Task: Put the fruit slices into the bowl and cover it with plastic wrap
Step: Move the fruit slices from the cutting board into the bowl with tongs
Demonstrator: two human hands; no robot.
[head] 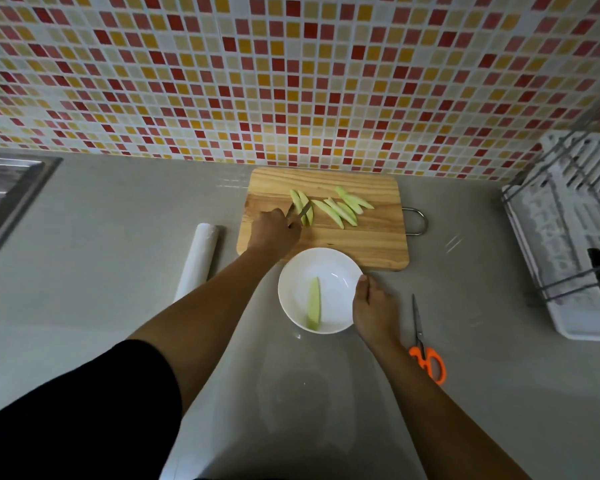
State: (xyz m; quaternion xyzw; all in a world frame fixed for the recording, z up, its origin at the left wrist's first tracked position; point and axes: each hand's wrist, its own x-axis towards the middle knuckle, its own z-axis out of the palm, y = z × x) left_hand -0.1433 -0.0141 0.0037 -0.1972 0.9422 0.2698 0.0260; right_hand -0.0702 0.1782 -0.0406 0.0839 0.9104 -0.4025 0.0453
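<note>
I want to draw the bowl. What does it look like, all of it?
The bowl is round, white and glossy, like ceramic. It stands upright on the grey counter, right at the near edge of the wooden board. One pale green fruit slice lies inside. The right hand holds its right rim.

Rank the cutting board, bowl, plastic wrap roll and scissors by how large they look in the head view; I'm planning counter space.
1. cutting board
2. bowl
3. plastic wrap roll
4. scissors
The roll and scissors look alike in length; the roll ranks higher only because it is thicker.
</note>
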